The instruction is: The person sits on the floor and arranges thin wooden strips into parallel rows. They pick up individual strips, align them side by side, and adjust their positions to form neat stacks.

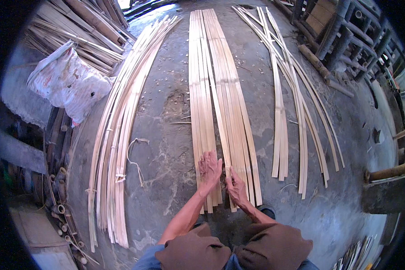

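Observation:
Pale bamboo strips (202, 103) lie side by side in a long flat row on the floor before me, running away from my feet. My left hand (210, 166) rests palm down on the near part of the row's left half, its fingers stretched out. One narrow bamboo strip (219, 114) slants between the two halves, with a thin dark gap along part of it. Close to that strip's near end, my right hand (236, 186) has its fingers bent and pinched on the strip's edge. The right palm's underside is hidden.
To the left lies a bundle of strips (126, 101) tied with thin bands. Several loose strips (297, 112) cross one another on the right. A white sack (69, 81) sits at the far left, and dark wooden frames (346, 36) stand at the far right.

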`<action>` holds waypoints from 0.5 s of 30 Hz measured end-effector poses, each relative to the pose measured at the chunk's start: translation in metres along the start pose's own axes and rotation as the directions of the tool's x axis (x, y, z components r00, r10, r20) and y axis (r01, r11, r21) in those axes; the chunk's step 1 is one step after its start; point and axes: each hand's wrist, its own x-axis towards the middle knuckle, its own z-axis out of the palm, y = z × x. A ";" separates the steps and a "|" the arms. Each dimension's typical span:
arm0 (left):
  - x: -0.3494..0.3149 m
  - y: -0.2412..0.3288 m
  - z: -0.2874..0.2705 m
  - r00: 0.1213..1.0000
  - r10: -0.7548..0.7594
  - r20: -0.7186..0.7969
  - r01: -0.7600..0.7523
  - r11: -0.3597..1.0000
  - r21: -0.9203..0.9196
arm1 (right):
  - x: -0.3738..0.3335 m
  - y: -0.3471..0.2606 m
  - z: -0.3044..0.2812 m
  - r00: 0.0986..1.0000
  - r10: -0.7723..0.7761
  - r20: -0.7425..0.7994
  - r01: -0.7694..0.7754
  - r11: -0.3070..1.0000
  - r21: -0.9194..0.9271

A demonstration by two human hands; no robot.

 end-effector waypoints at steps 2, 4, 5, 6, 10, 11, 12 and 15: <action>0.001 -0.005 -0.002 1.000 0.004 0.028 -0.007 0.995 0.104 | 0.005 0.017 0.004 0.986 -0.164 -0.010 0.162 0.983 -0.090; 0.001 -0.020 0.010 1.000 0.002 -0.009 -0.001 0.997 0.074 | 0.006 0.036 0.012 0.922 -0.386 -0.005 0.371 0.891 -0.261; 0.000 -0.025 0.013 1.000 -0.019 0.020 0.019 1.000 0.024 | 0.003 0.043 0.015 0.895 -0.447 0.013 0.427 0.845 -0.322; 0.001 -0.028 0.012 0.998 -0.039 0.044 0.040 0.999 -0.023 | 0.004 0.045 0.018 0.905 -0.424 0.044 0.413 0.846 -0.338; 0.000 -0.035 0.010 0.998 -0.043 -0.040 0.039 0.994 -0.100 | 0.009 0.002 0.022 0.979 -0.050 0.199 0.123 0.920 -0.372; 0.000 -0.036 0.009 0.998 -0.057 0.015 0.058 0.995 -0.079 | 0.013 0.008 0.025 0.978 -0.067 0.199 0.147 0.893 -0.425; 0.002 -0.034 0.010 0.995 -0.065 0.071 0.070 0.996 -0.063 | 0.015 0.016 0.025 0.980 -0.124 0.158 0.178 0.901 -0.396; 0.002 -0.031 0.011 0.996 -0.031 0.084 0.032 0.999 -0.011 | 0.016 0.027 0.022 0.990 -0.114 0.082 0.134 0.944 -0.303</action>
